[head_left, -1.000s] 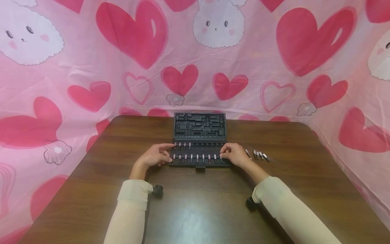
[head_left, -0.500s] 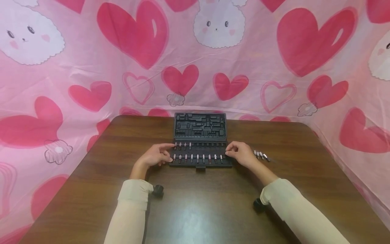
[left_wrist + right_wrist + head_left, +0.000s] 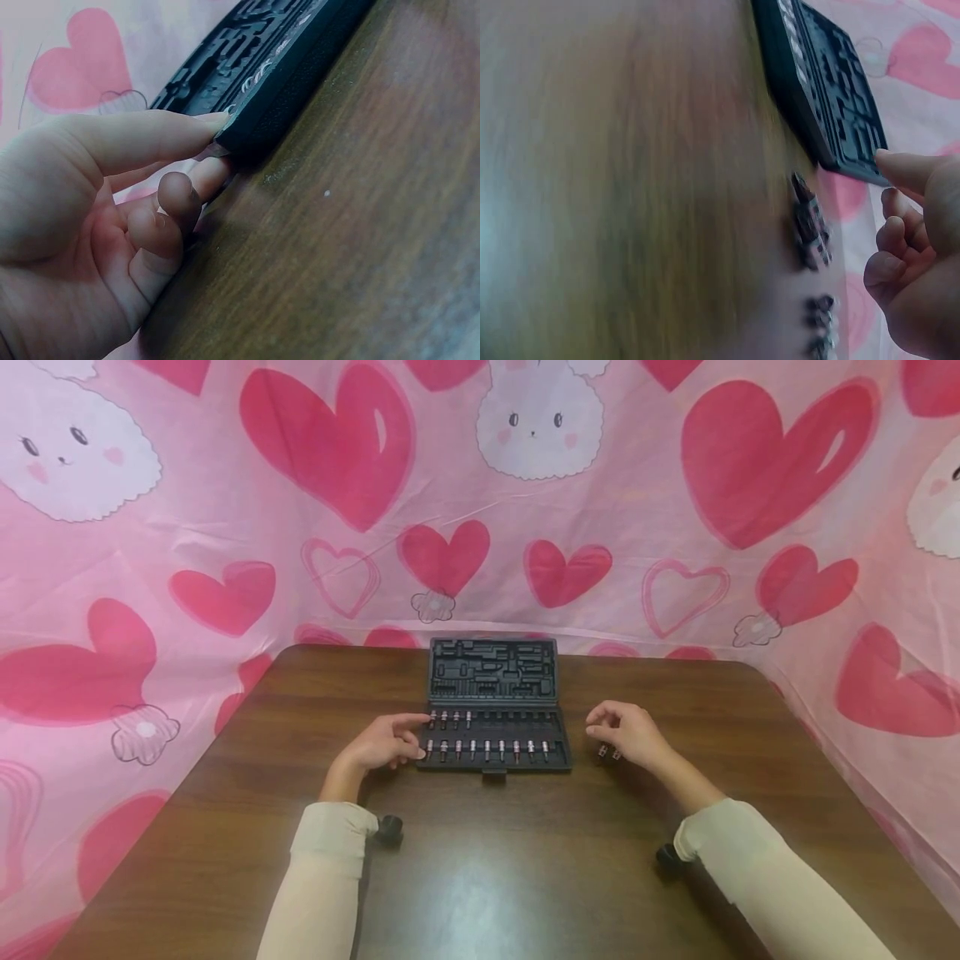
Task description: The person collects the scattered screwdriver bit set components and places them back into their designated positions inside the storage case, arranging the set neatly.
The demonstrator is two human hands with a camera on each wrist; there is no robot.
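Observation:
A black plastic socket case (image 3: 517, 728) lies unfolded at the back of the table, its lid leaning up behind. Silver-topped bit sockets (image 3: 487, 750) fill its front row, and several stand at the left of the back row. My left hand (image 3: 378, 745) holds the case's left end; in the left wrist view the thumb (image 3: 161, 141) presses the rim with another finger against the side. Right of the case, my empty right hand (image 3: 633, 735) hovers with loosely bent fingers above loose bit sockets (image 3: 810, 221), partly hidden in the head view.
Brown wooden table (image 3: 480, 860) runs in front of the case and on both sides. A pink heart-print cloth (image 3: 566, 572) hangs right behind and beside it. Dark wrist devices (image 3: 390, 829) protrude from both sleeves. More loose bit sockets (image 3: 823, 322) show blurred in the right wrist view.
My right hand has let go of the front row's rightmost bit socket and moved right, off the case, over the loose ones. The left hand keeps its place.

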